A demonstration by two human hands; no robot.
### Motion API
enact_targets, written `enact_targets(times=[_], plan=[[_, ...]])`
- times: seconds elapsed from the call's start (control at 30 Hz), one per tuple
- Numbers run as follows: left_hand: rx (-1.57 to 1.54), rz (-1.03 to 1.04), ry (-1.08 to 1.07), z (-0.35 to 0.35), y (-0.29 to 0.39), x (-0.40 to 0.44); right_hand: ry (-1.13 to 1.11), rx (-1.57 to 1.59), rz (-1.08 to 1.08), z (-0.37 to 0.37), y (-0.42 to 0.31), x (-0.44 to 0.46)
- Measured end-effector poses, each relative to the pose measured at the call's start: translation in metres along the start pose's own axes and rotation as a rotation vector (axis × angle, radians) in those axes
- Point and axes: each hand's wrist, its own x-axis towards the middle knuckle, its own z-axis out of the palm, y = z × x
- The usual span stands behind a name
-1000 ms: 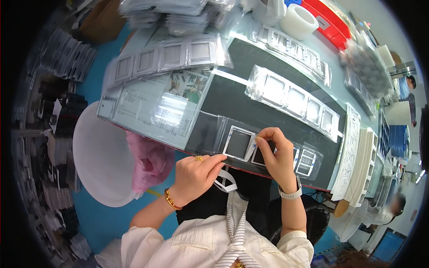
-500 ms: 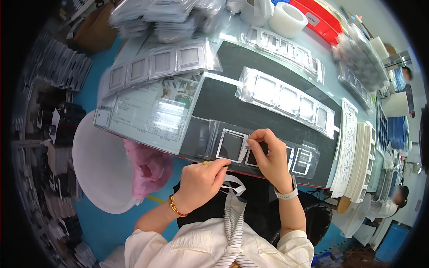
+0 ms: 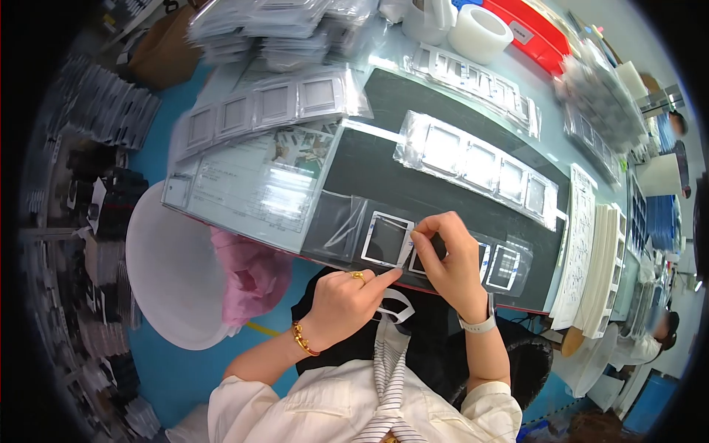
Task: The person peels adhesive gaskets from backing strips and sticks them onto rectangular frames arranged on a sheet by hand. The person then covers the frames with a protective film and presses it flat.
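A clear plastic strip holding several white-edged dark square frames lies along the near edge of the dark mat point(image 3: 362, 159). My right hand point(image 3: 452, 258) pinches thumb and forefinger at the right side of the leftmost frame point(image 3: 388, 240), on a thin white strip point(image 3: 405, 251) that slants there. The right palm partly covers the frame beside it. Below that frame, my left hand point(image 3: 347, 299) stretches its index finger to the strip's lower edge, the other fingers curled. Further right, another white-edged frame point(image 3: 504, 267) shows in the clear plastic.
A bagged row of white frames point(image 3: 476, 166) lies further back on the mat. Stacked bags point(image 3: 273, 29), a tape roll point(image 3: 480, 33) and a red bin point(image 3: 535, 37) stand behind. A white tub point(image 3: 173, 273) with pink plastic point(image 3: 255, 277) is at the left.
My left index fingertip has slid right along the strip's lower edge, and its thumb has moved away from it. The right pinch stays at the frame's side. The view has shifted slightly.
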Motion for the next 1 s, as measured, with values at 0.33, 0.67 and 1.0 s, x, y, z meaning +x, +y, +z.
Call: enact_targets(times=[0.33,0.67,1.0], plan=[[-0.053,-0.119,0.112,-0.016,0.001,0.003,0.036,-0.096,-0.046,0.004,0.007,0.009],[0.046,-0.205,-0.003,-0.030,-0.010,0.011,0.029,-0.128,-0.025,0.005,0.008,0.010],[0.091,-0.152,-0.032,-0.035,-0.011,0.024,0.038,-0.156,-0.059,0.005,0.008,0.011]])
